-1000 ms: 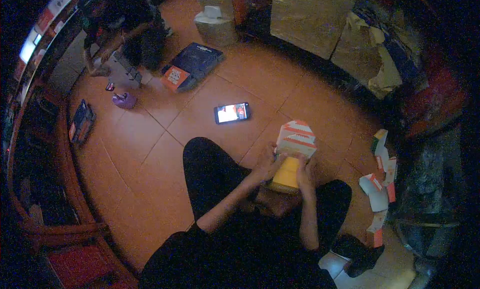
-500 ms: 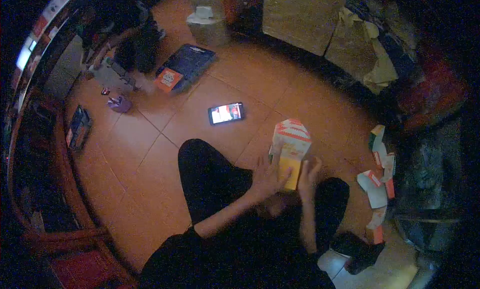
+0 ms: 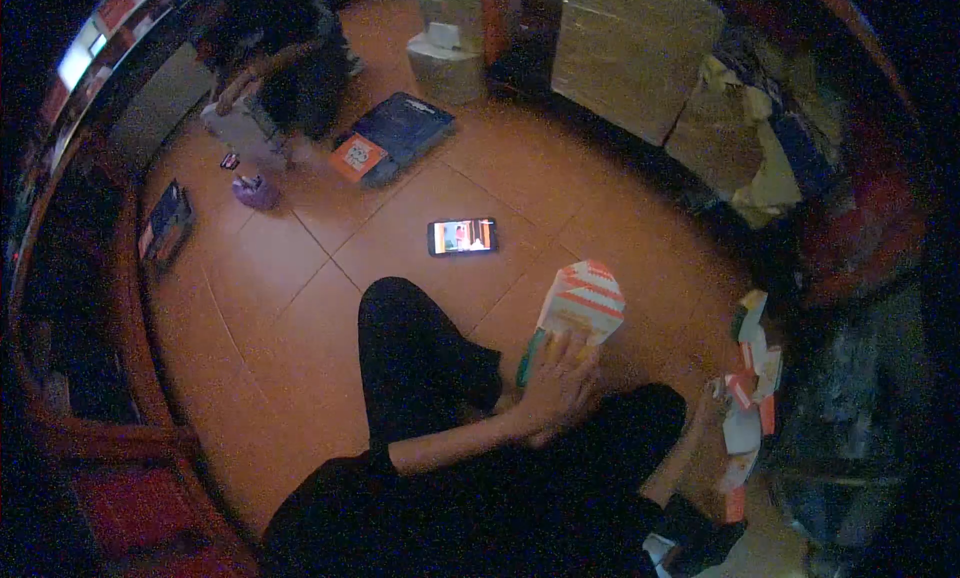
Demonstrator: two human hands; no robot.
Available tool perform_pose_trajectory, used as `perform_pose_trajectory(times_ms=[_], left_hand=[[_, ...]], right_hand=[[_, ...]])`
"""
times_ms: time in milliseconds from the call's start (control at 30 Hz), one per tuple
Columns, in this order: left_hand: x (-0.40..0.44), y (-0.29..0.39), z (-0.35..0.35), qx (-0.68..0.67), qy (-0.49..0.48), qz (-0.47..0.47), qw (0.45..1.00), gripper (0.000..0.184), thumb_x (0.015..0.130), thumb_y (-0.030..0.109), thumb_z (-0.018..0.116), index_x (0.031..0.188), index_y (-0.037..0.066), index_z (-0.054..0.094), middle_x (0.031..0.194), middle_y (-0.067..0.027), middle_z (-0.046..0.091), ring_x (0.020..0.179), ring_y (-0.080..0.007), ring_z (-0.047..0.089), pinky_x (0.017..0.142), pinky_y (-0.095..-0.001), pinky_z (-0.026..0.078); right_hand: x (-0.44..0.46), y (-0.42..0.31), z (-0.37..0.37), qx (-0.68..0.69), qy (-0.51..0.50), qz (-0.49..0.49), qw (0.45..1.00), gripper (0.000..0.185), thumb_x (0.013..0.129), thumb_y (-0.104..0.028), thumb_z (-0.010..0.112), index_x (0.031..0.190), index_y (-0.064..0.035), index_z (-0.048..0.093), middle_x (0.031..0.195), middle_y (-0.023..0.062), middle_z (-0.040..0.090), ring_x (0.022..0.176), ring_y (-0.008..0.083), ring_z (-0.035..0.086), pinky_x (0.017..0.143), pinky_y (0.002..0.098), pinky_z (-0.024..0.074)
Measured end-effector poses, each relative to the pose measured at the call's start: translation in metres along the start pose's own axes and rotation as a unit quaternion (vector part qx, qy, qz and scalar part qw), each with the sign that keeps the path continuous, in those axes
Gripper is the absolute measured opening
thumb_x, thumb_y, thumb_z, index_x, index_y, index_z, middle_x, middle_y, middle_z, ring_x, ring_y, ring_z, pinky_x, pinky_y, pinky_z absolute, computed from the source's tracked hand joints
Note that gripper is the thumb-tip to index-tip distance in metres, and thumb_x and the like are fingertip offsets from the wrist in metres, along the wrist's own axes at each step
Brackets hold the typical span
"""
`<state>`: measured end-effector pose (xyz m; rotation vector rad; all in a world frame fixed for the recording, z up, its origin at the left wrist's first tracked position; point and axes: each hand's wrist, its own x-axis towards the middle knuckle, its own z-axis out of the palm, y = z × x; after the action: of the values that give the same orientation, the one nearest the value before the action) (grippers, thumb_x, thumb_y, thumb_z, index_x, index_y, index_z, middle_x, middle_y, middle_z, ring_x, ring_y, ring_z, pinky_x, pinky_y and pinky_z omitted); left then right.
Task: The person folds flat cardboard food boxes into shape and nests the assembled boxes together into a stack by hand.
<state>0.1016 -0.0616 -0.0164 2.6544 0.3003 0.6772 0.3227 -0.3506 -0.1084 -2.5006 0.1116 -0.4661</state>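
A white carton with orange stripes (image 3: 588, 290) lies in front of my crossed legs, with a green edge along its left side. My left hand (image 3: 562, 380) rests flat on its lower part, fingers slightly spread, covering most of the yellow area. Out to the right, my right hand (image 3: 712, 403) is at the left edge of a row of white and orange cartons (image 3: 743, 428). Its fingers are small and blurred, so any grip on a carton cannot be made out.
A lit phone (image 3: 462, 237) lies on the tiled floor ahead. Beyond it are a dark flat box (image 3: 408, 128) with an orange patch and a purple container (image 3: 256, 192). Another person (image 3: 290, 68) is at the upper left. Large wrapped boxes (image 3: 630, 48) stand at the back.
My right hand has left the yellow part of the carton and moved right to the row of cartons. My left hand has shifted over the yellow part. The view has tilted slightly.
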Motion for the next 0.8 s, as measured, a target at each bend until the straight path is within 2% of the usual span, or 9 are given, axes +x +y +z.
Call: perform_pose_trajectory(times_ms=[133, 233, 467, 500, 567, 600, 633, 733, 800], left_hand=[[0.011, 0.014, -0.018, -0.015, -0.075, -0.061, 0.995, 0.061, 0.078, 0.049, 0.051, 0.121, 0.006, 0.047, 0.137, -0.0220, 0.028, 0.124, -0.0449, 0.026, 0.091, -0.0699, 0.019], [0.009, 0.008, -0.015, 0.000, -0.111, -0.028, 0.993, 0.058, 0.077, 0.045, 0.051, 0.121, 0.006, 0.048, 0.136, -0.0214, 0.029, 0.125, -0.0450, 0.026, 0.088, -0.0736, 0.017], [-0.002, 0.006, -0.004, -0.001, -0.050, -0.006, 0.999, 0.062, 0.074, 0.043, 0.055, 0.125, 0.008, 0.044, 0.137, -0.0203, 0.029, 0.125, -0.0449, 0.024, 0.090, -0.0721, 0.017], [-0.002, 0.002, 0.001, 0.156, -0.046, 0.029, 0.986, 0.064, 0.073, 0.043, 0.057, 0.125, 0.008, 0.043, 0.136, -0.0204, 0.030, 0.125, -0.0447, 0.025, 0.090, -0.0720, 0.017], [-0.003, 0.001, 0.004, 0.309, -0.042, 0.064, 0.948, 0.066, 0.072, 0.043, 0.058, 0.126, 0.009, 0.042, 0.136, -0.0204, 0.031, 0.125, -0.0446, 0.026, 0.090, -0.0718, 0.018], [0.005, 0.005, -0.012, 0.148, -0.057, 0.023, 0.987, 0.063, 0.073, 0.046, 0.056, 0.122, 0.009, 0.045, 0.132, -0.0200, 0.034, 0.124, -0.0440, 0.027, 0.090, -0.0661, 0.024], [0.011, 0.006, -0.021, -0.017, -0.070, -0.018, 0.997, 0.060, 0.074, 0.048, 0.053, 0.119, 0.009, 0.047, 0.129, -0.0197, 0.037, 0.123, -0.0433, 0.029, 0.091, -0.0604, 0.031], [0.013, -0.011, -0.013, 0.014, -0.137, -0.024, 0.990, 0.069, 0.071, 0.052, 0.057, 0.123, 0.010, 0.044, 0.129, -0.0202, 0.038, 0.123, -0.0410, 0.030, 0.090, -0.0549, 0.036], [0.020, -0.014, -0.031, 0.016, -0.175, -0.031, 0.984, 0.073, 0.072, 0.053, 0.057, 0.128, 0.010, 0.038, 0.133, -0.0189, 0.034, 0.124, -0.0411, 0.030, 0.089, -0.0556, 0.037]], right_hand=[[-0.001, -0.019, -0.010, 0.016, -0.006, -0.004, 1.000, 0.050, 0.085, -0.022, 0.054, 0.126, 0.0026, 0.038, 0.120, 0.0188, 0.050, 0.116, 0.0329, 0.042, 0.099, 0.0465, 0.0291], [-0.006, -0.030, -0.016, 0.033, -0.011, -0.004, 0.999, 0.050, 0.085, -0.023, 0.053, 0.126, 0.0024, 0.038, 0.120, 0.0187, 0.050, 0.116, 0.0330, 0.043, 0.099, 0.0464, 0.0299], [-0.015, -0.047, -0.023, 0.059, -0.021, -0.010, 0.998, 0.051, 0.085, -0.023, 0.052, 0.127, 0.0019, 0.037, 0.121, 0.0183, 0.050, 0.115, 0.0331, 0.043, 0.097, 0.0461, 0.0316], [-0.016, -0.049, -0.024, 0.062, -0.022, -0.012, 0.998, 0.051, 0.085, -0.023, 0.052, 0.127, 0.0018, 0.037, 0.121, 0.0183, 0.050, 0.115, 0.0331, 0.043, 0.097, 0.0460, 0.0319], [-0.018, -0.052, -0.026, 0.069, -0.024, -0.013, 0.997, 0.051, 0.086, -0.024, 0.051, 0.127, 0.0017, 0.037, 0.121, 0.0182, 0.049, 0.115, 0.0331, 0.043, 0.097, 0.0459, 0.0324], [-0.020, -0.053, -0.027, 0.072, -0.024, -0.013, 0.997, 0.051, 0.086, -0.024, 0.051, 0.127, 0.0016, 0.036, 0.121, 0.0181, 0.049, 0.115, 0.0332, 0.044, 0.097, 0.0459, 0.0326], [-0.022, -0.054, -0.028, 0.075, -0.024, -0.014, 0.997, 0.051, 0.086, -0.024, 0.051, 0.127, 0.0016, 0.036, 0.121, 0.0181, 0.049, 0.114, 0.0332, 0.044, 0.096, 0.0458, 0.0328], [-0.025, -0.057, -0.031, 0.084, -0.026, -0.017, 0.996, 0.051, 0.086, -0.024, 0.051, 0.127, 0.0013, 0.036, 0.121, 0.0179, 0.049, 0.114, 0.0332, 0.044, 0.096, 0.0457, 0.0336], [-0.028, -0.059, -0.032, 0.092, -0.027, -0.016, 0.995, 0.051, 0.086, -0.024, 0.050, 0.127, 0.0012, 0.036, 0.121, 0.0178, 0.049, 0.114, 0.0333, 0.044, 0.096, 0.0456, 0.0341]])
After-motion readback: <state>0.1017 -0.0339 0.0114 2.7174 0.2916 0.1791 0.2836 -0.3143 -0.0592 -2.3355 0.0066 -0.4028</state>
